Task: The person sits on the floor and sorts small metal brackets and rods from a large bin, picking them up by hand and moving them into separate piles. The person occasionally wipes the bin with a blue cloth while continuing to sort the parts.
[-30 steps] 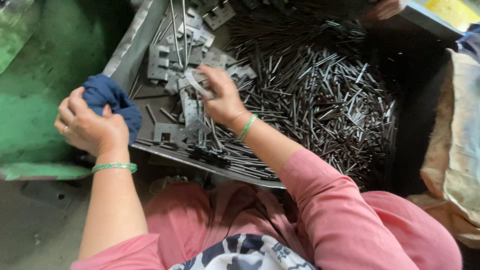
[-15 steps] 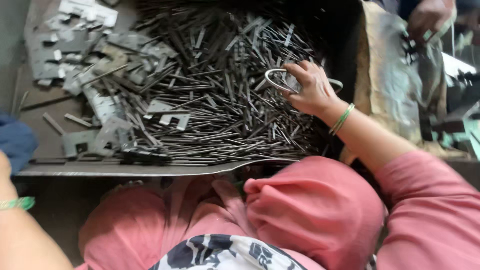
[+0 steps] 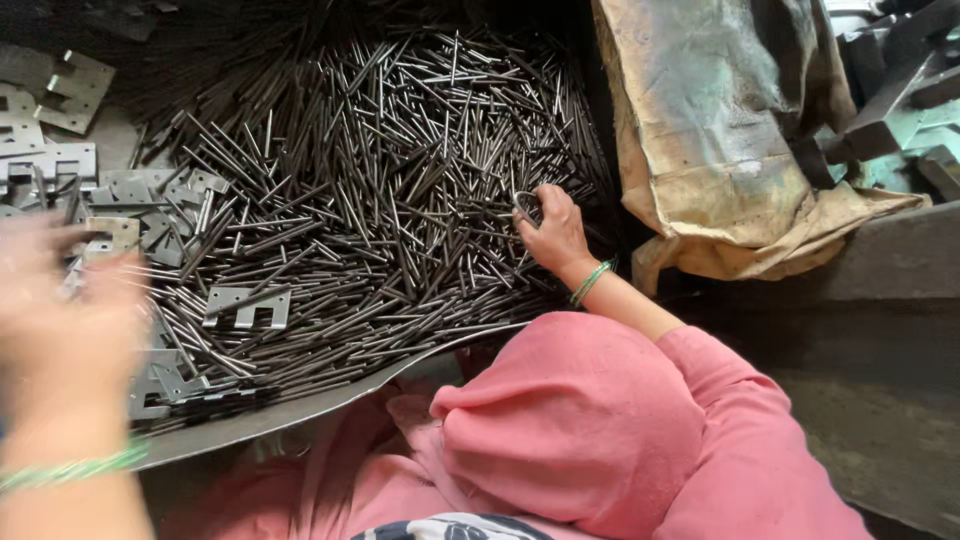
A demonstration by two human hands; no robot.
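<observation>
Your right hand [image 3: 553, 237] rests on the right edge of the pile of rods [image 3: 380, 200], fingers curled around a small metal ring [image 3: 527, 207] that lies against the rods (a green bangle [image 3: 590, 282] sits at that wrist). Your left hand [image 3: 62, 300] is raised near the camera over the flat brackets [image 3: 247, 305] and is too blurred; you cannot tell its grip. The rods and brackets lie in a metal tray [image 3: 300, 405], beside a brown sack [image 3: 720, 140].

The left hand [image 3: 65, 300] is motion-blurred, so its grasp cannot be read. The right hand's [image 3: 555, 235] fingers [image 3: 530, 215] partly cover what may be a metal ring [image 3: 522, 203]. The picture's edge crops the flat brackets [image 3: 60, 95].
</observation>
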